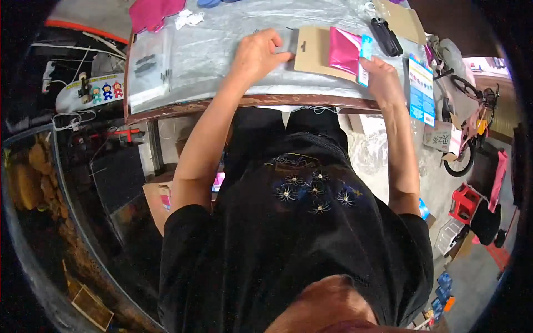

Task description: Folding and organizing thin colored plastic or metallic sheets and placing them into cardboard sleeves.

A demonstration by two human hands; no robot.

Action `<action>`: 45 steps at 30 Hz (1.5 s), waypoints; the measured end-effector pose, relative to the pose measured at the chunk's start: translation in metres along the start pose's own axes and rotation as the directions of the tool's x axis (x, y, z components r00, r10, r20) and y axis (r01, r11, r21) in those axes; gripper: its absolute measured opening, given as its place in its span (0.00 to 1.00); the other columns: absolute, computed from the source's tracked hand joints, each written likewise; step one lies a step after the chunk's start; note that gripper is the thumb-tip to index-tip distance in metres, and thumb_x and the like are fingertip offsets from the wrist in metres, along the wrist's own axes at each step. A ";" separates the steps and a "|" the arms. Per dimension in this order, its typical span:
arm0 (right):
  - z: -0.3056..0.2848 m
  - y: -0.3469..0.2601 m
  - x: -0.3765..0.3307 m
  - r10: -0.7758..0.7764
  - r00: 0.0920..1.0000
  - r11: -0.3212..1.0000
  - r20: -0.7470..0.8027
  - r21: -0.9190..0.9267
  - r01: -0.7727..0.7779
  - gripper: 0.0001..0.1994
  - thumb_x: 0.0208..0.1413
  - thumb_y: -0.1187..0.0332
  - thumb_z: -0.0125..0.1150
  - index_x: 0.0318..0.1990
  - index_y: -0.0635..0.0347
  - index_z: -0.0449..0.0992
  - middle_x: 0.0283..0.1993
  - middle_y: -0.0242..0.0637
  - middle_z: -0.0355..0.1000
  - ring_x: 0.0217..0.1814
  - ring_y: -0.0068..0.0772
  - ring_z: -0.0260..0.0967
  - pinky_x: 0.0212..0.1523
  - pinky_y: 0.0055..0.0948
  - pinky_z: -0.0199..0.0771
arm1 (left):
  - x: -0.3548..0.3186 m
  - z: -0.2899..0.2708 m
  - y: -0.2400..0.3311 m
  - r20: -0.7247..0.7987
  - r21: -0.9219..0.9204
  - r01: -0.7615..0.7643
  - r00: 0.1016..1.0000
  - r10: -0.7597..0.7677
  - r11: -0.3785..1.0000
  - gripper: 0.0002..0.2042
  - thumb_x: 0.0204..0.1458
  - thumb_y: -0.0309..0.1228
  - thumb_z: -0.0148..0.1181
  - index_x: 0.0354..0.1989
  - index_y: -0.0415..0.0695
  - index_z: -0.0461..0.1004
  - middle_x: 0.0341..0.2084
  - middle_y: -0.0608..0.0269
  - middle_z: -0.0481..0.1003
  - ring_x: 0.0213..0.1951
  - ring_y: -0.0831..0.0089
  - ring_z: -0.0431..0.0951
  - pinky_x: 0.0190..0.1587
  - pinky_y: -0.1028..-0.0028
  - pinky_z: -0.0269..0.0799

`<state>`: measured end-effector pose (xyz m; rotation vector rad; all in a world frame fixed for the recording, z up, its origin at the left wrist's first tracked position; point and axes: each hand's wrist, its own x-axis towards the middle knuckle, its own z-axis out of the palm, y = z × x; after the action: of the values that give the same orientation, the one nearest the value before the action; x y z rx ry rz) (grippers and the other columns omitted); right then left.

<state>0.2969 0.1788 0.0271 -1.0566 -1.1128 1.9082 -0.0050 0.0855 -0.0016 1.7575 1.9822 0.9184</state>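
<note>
Though near card point(315, 58), black object point(387, 39) uncovered

Place: likely makeshift workshop | sheet-covered worktable point(211, 66) | bicycle point(479, 114) | cardboard box point(440, 137) | red stool point(465, 203)

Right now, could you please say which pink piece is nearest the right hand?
The folded pink piece on the brown card; another pink piece lies far left.

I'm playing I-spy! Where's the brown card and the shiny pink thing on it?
Brown card point(314, 54): head view, its bare left part.
Shiny pink thing point(343, 53): head view, middle of its upper face.
</note>
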 end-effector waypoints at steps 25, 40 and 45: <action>0.002 -0.025 0.050 0.235 0.951 0.917 0.198 -0.369 -0.150 0.05 0.54 0.75 0.67 0.34 0.68 0.81 0.32 0.37 0.80 0.29 0.24 0.76 0.32 0.24 0.76 | -0.005 -0.007 0.003 0.060 -0.019 0.123 0.991 -0.122 0.992 0.14 0.45 0.43 0.72 0.34 0.46 0.81 0.25 0.65 0.80 0.28 0.72 0.80 0.34 0.69 0.78; 0.006 -0.033 0.054 0.279 0.939 0.869 0.202 -0.469 -0.157 0.08 0.53 0.72 0.69 0.36 0.69 0.81 0.32 0.38 0.80 0.29 0.24 0.76 0.32 0.25 0.76 | -0.008 -0.011 0.016 0.042 -0.037 0.215 0.976 -0.214 0.976 0.12 0.43 0.37 0.68 0.34 0.44 0.82 0.29 0.58 0.83 0.33 0.62 0.84 0.40 0.65 0.80; 0.009 -0.039 0.057 0.309 0.924 0.823 0.226 -0.550 -0.141 0.07 0.54 0.72 0.68 0.35 0.68 0.82 0.32 0.37 0.80 0.31 0.23 0.77 0.35 0.23 0.77 | -0.012 -0.011 0.024 0.042 -0.009 0.235 0.971 -0.235 0.972 0.10 0.42 0.35 0.67 0.31 0.44 0.82 0.29 0.56 0.83 0.33 0.60 0.84 0.40 0.64 0.80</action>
<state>0.2695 0.2393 0.0478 -1.2526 -1.8403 2.0559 0.0081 0.0716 0.0206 1.4805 2.0965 0.8090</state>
